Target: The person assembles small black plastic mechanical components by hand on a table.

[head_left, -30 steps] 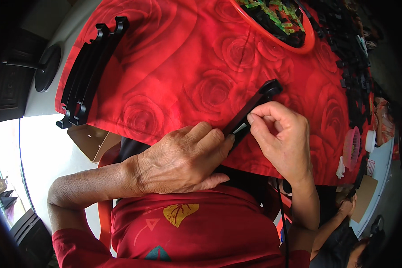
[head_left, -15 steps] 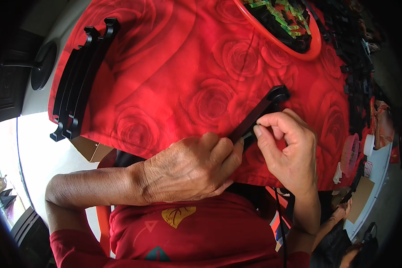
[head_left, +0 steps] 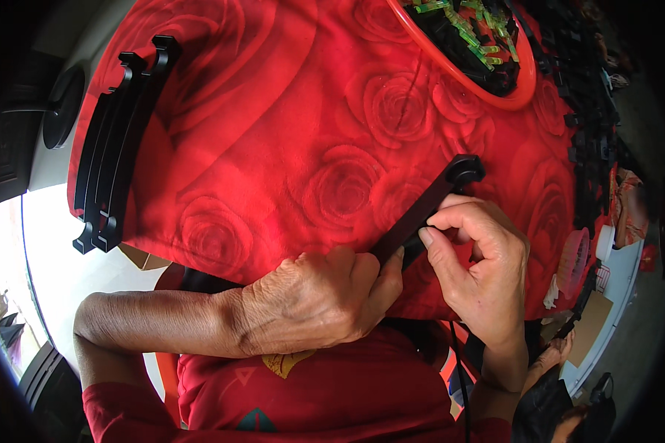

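Observation:
A long black plastic bar (head_left: 414, 221) with a curved, hooked far end slants over the near side of the red table. My left hand (head_left: 318, 299) is wrapped round its near end, which the fingers hide. Along the bar's right side, my right hand (head_left: 480, 255) is closed in a pinch, thumb and forefinger together beside the edge. Whatever sits between those fingertips, if anything, is too small to make out. Several similar black bars (head_left: 118, 148) lie side by side at the table's left edge, their notched ends showing.
An orange-red basin (head_left: 526, 85) at the far right holds black parts and small yellow-green pieces (head_left: 465, 33). Many black parts (head_left: 587, 133) line the right edge, near a pink basket (head_left: 573, 258). Another person's hand (head_left: 554, 354) is at lower right. Rose-patterned cloth (head_left: 273, 148) covers the table.
The whole view has shifted slightly, so the table and bars sit a little lower. Both hands keep nearly the same hold, with the right fingers still pinched beside the bar.

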The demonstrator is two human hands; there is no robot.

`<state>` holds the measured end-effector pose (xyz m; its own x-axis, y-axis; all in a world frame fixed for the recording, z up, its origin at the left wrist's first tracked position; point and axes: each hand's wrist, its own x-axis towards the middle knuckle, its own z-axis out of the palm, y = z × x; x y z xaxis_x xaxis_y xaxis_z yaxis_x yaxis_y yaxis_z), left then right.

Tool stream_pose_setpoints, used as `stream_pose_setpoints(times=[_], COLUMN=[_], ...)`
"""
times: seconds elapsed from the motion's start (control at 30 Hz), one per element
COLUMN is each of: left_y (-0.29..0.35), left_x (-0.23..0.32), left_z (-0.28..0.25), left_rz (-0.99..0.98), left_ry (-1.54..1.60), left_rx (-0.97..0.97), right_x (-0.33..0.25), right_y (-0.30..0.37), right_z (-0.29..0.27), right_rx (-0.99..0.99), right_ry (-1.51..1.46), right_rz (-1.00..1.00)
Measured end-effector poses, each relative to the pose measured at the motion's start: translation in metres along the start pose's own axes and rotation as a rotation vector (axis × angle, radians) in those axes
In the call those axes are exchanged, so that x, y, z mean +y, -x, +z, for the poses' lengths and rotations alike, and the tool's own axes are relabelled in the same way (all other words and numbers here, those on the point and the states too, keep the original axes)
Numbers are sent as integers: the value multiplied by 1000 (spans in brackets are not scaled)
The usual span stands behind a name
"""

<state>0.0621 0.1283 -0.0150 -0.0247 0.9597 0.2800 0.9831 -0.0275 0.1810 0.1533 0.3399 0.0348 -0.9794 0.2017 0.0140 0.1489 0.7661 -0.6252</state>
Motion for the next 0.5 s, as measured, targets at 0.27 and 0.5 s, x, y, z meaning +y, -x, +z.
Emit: stream_pose_setpoints(times=[0.27,0.5], left_y=[-1,-3], left_x=[-1,0], left_z=[0,0], left_rz=[-40,-47], left_ry=[109,204], left_rx=[2,-76], right_x=[6,7], right_y=[-5,-4], right_z=[1,-2], right_rx=[-57,-93], right_ry=[-149,-187], right_rz=[133,163])
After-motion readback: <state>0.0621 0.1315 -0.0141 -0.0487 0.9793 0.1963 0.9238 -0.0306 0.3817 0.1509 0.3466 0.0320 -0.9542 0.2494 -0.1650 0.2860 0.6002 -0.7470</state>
